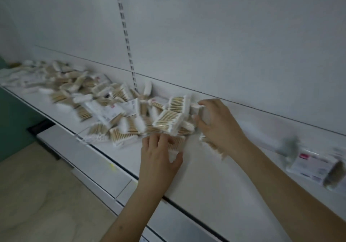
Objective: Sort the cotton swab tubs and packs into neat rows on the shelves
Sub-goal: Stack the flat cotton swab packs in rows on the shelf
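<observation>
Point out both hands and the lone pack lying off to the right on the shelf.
left hand (159, 157), head view, back of the hand.
right hand (221, 127), head view, back of the hand.
lone pack (312, 166), head view, middle of its label side.

A white metal shelf (196, 168) runs slantwise from far left to near right, its front edge lined with a pale price rail (97, 164). Behind it rises a white back panel (224, 35), plain and matt, crossed by a thin dark seam. A slotted upright strip (125, 33) with paired dark holes climbs the panel from the shelf to the top edge. Below the shelf at left lies a pale beige floor (37, 195) with a faint marbled sheen. At far left stands a teal-green surface (13, 121). The light is dim, cool and even.
</observation>
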The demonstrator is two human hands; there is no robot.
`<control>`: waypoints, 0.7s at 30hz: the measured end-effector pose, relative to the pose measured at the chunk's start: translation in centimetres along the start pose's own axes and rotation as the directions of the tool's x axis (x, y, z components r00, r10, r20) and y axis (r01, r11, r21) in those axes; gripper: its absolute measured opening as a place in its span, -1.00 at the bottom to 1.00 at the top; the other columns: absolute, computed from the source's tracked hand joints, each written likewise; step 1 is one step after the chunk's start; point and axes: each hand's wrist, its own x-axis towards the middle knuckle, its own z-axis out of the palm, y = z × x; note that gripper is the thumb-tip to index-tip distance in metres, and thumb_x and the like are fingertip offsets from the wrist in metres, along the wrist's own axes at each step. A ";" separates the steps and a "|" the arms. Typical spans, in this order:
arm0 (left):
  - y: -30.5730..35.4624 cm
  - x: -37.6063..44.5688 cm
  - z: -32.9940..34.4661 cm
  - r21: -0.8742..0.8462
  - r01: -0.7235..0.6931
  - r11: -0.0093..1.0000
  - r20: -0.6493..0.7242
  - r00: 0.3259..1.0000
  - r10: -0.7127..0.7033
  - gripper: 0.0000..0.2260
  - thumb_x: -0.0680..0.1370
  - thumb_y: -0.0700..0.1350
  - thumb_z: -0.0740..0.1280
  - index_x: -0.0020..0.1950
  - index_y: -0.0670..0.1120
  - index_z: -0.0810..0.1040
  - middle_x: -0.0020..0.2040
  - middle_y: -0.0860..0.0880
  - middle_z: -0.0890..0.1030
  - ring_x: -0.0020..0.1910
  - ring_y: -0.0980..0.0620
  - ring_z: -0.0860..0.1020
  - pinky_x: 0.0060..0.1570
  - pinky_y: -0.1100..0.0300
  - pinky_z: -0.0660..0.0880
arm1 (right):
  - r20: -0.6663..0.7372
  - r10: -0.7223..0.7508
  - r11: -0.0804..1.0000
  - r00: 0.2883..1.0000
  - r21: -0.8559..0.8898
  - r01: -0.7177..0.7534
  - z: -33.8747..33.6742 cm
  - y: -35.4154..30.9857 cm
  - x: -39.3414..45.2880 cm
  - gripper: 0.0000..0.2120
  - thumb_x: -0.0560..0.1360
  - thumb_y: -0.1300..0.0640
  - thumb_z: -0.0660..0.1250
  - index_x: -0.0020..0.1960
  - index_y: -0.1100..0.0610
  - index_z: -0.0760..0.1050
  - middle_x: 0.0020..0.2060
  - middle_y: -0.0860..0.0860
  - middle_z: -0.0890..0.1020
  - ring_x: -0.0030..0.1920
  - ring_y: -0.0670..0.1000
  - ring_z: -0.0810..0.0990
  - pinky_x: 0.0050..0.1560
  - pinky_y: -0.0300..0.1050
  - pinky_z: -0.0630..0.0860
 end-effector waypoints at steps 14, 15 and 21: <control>-1.1 0.9 1.2 0.032 0.280 0.959 0.152 0.947 -0.282 -0.52 0.37 0.12 0.32 0.24 -0.02 0.43 0.10 0.01 0.46 0.09 -0.03 0.36 0.03 0.12 0.29 | 0.063 -0.151 0.988 0.987 -0.005 0.151 7.0 -1.6 2.3 -0.56 0.35 -0.04 0.41 0.23 -0.03 0.58 0.14 -0.10 0.56 0.20 0.02 0.43 0.25 -0.05 0.42; -1.1 0.9 1.2 0.018 0.293 0.956 0.157 0.943 -0.292 -0.53 0.38 0.15 0.30 0.24 -0.01 0.43 0.11 0.02 0.46 0.09 -0.02 0.35 0.03 0.13 0.27 | 0.035 -0.136 0.991 0.990 0.007 0.136 7.0 -1.9 2.2 -0.57 0.35 -0.03 0.39 0.21 -0.01 0.58 0.13 -0.08 0.55 0.19 0.03 0.42 0.24 -0.06 0.41; -0.7 1.1 -0.4 -0.209 0.348 0.914 0.102 0.937 -0.333 -0.61 0.44 0.26 0.16 0.14 0.09 0.51 0.08 0.14 0.49 0.08 0.07 0.39 0.10 0.17 0.32 | -0.212 0.362 0.831 0.908 0.515 -0.211 4.7 -3.9 2.3 -0.77 0.40 0.00 0.31 0.01 -0.06 0.64 0.12 -0.02 0.48 0.13 -0.01 0.52 0.23 -0.06 0.47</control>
